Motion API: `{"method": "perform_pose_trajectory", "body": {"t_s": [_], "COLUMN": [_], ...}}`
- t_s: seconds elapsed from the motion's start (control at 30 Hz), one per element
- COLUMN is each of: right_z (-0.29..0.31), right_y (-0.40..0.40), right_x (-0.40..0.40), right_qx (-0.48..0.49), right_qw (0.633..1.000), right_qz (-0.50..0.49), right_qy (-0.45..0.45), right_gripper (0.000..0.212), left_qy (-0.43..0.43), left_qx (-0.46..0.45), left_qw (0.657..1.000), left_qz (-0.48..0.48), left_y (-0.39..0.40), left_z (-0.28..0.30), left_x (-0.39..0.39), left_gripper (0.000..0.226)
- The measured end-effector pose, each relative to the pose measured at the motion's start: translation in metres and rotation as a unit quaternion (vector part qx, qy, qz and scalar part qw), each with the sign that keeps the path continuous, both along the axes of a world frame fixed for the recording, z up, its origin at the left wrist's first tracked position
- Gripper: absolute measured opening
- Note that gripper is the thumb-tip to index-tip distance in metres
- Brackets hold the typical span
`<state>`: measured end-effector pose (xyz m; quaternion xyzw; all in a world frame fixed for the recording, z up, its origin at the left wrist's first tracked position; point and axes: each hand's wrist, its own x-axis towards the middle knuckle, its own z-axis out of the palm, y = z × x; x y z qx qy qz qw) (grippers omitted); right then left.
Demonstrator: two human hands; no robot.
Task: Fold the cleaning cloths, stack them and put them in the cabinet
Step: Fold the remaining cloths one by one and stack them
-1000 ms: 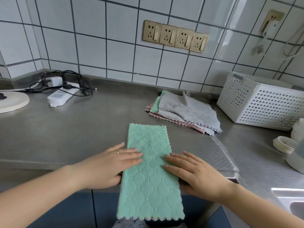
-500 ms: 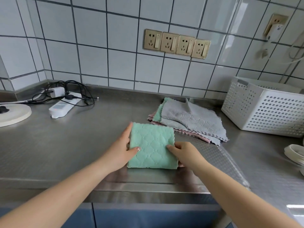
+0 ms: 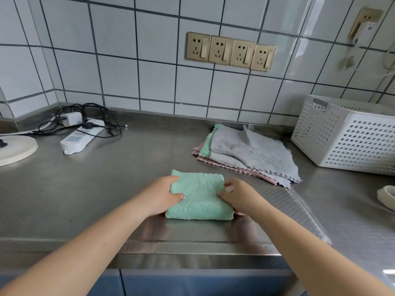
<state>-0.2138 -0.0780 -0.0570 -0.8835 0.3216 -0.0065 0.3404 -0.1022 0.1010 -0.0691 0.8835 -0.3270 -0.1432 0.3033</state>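
Green cloth (image 3: 199, 197): folded to a compact square, lying flat on the steel bench (image 3: 106, 189) near its front edge, between both hands.
Left hand (image 3: 162, 195): grips the cloth's left edge; thumb lies on top, other fingers curled round the side, tips hidden.
Right hand (image 3: 237, 197): grips the right edge; thumb on top near the far corner, fingers tucked at or under the side, so I cannot tell how far they reach beneath.
Unfolded pile (image 3: 248, 154): grey, green and pink cloths lying loose and overlapped, well back and to the right, just beside the white perforated basket (image 3: 346, 135).
Step in hand: squaring off the fold, as I judge it, before this piece starts the stack.
Doing it well: press edges flush, run palms outward to flatten the bulge along the near fold, keep corners matched. Plush fabric likely springs open, so hold pressure briefly.
Placement: leave it on bare bench with room for later pieces on top.
Progress: early; one cloth folded, several not yet touched; cabinet not in view.
Other: power strip (image 3: 80, 137) with cables far left, apart from the work.
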Motion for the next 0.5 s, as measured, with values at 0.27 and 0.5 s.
{"method": "perform_pose_trajectory", "body": {"t_s": [0.27, 0.5], "right_z": [0.006, -0.032], "right_y": [0.033, 0.043], "right_x": [0.018, 0.029], "right_qx": [-0.295, -0.227], "right_qw": [0.949, 0.962], "right_qz": [0.107, 0.143], "right_qy": [-0.035, 0.043], "right_gripper": [0.046, 0.051], "left_qy": [-0.235, -0.171], "left_qx": [0.064, 0.144], "left_qw": [0.969, 0.973], "left_qz": [-0.028, -0.053], "left_y": [-0.026, -0.032], "left_z": [0.002, -0.023], "left_x": [-0.011, -0.009], "left_gripper": [0.052, 0.052]}}
